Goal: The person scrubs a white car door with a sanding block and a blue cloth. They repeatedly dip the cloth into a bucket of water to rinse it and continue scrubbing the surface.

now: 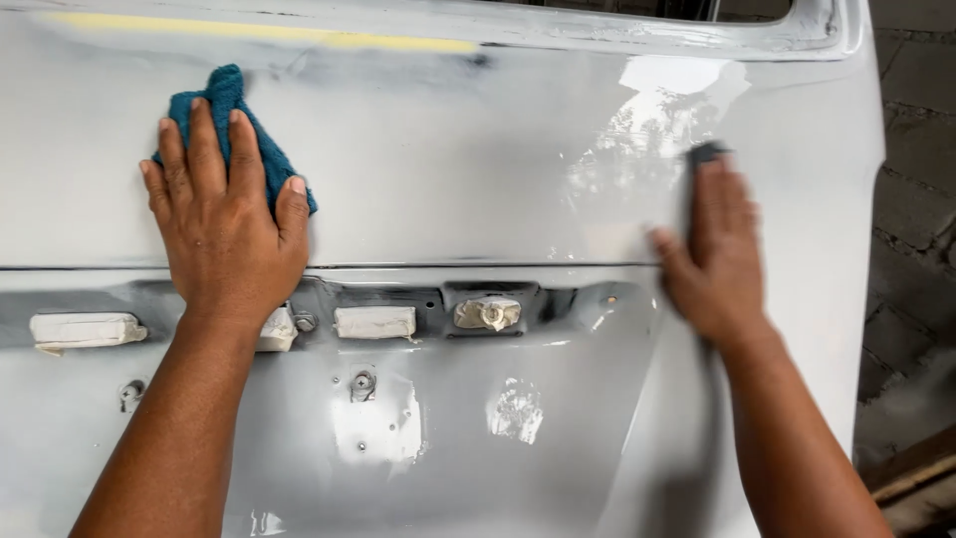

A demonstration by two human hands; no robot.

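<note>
A grey-white primed car body panel [448, 169] fills the view, wet and glossy in places. My left hand [224, 214] lies flat on it at the upper left, pressing a teal cloth [244, 125] against the surface. My right hand [712, 249] is at the right side, blurred, with its fingers flat over a dark sanding pad [705, 154] held against the panel. A horizontal recess [558, 299] crosses the panel below both hands.
Masked fittings [375, 322] wrapped in pale tape sit in the recess, with another [85, 329] at the far left. A strip of yellow tape [259, 32] runs along the top. A screw [362, 383] shows lower down. Paved ground [911, 199] lies past the panel's right edge.
</note>
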